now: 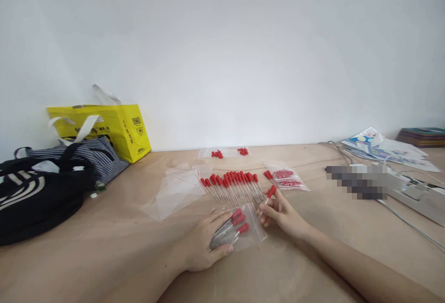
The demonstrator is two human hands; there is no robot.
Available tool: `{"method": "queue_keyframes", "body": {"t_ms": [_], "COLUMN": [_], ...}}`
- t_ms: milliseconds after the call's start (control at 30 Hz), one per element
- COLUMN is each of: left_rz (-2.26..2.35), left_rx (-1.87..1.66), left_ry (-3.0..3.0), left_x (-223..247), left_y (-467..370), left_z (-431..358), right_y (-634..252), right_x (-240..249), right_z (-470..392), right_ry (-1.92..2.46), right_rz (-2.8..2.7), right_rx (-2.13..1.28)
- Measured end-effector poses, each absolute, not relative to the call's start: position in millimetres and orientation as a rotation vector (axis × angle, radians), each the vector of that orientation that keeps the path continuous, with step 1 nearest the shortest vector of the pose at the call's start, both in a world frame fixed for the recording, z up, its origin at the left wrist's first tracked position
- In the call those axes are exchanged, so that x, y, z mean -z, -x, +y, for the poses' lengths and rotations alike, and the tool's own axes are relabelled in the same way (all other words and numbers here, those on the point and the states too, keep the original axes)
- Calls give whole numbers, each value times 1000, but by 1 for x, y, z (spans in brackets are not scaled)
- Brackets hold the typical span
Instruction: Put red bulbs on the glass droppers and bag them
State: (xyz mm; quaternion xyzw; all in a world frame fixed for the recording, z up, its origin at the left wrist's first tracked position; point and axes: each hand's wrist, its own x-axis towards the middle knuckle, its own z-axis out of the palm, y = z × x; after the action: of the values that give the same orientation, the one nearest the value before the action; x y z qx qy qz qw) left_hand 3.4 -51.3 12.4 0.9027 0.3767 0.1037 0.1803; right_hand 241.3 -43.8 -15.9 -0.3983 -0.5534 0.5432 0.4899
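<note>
My left hand (205, 240) lies flat, fingers stretched out and thumb apart, over the closed end of a clear zip bag (255, 235). Inside that bag are several glass droppers with red rubber bulbs (239, 220), their stems partly under my hand. Just right of the bag's mouth, my right hand (276, 212) pinches one dropper (271, 191), bulb up and tilted. Its lower stem is partly behind my fingers. Beyond both hands, a row of loose droppers (236, 184) lies on the brown tabletop (278, 266), bulbs pointing away from me.
Flat clear bags (181, 191) lie left of the row. A filled bag of droppers (288, 180) lies right, and others (225, 153) by the wall. A yellow bag (132, 131), striped bag (104, 154) and black bag (41, 201) stand left; a power strip (424, 201) sits right.
</note>
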Motion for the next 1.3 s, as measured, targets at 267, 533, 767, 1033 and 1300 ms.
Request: {"method": "queue_keyframes", "body": {"t_ms": [267,533,767,1033,1300], "left_rz": [1073,1054,1035,1059,1082], "left_rx": [-288,-326,-358,-339,-321], "left_ry": [-2535,-2568,-2569,-2556,-2577], "left_x": [-16,-12,-11,-14,-12], "left_y": [-5,-4,-4,-5,-5], "left_z": [-53,-52,-52,-53,-53], "right_y": [-252,-254,-248,-241,-232], "right_x": [23,25,19,27,17], "right_z": [-38,-42,-51,-42,-44], "right_ry": [1037,1115,888,1131,957], "right_rz": [-1142,-1543,-1487,-1570,-1774], "right_rx": [-1379,-1185,-1477,-1358,-1416]}}
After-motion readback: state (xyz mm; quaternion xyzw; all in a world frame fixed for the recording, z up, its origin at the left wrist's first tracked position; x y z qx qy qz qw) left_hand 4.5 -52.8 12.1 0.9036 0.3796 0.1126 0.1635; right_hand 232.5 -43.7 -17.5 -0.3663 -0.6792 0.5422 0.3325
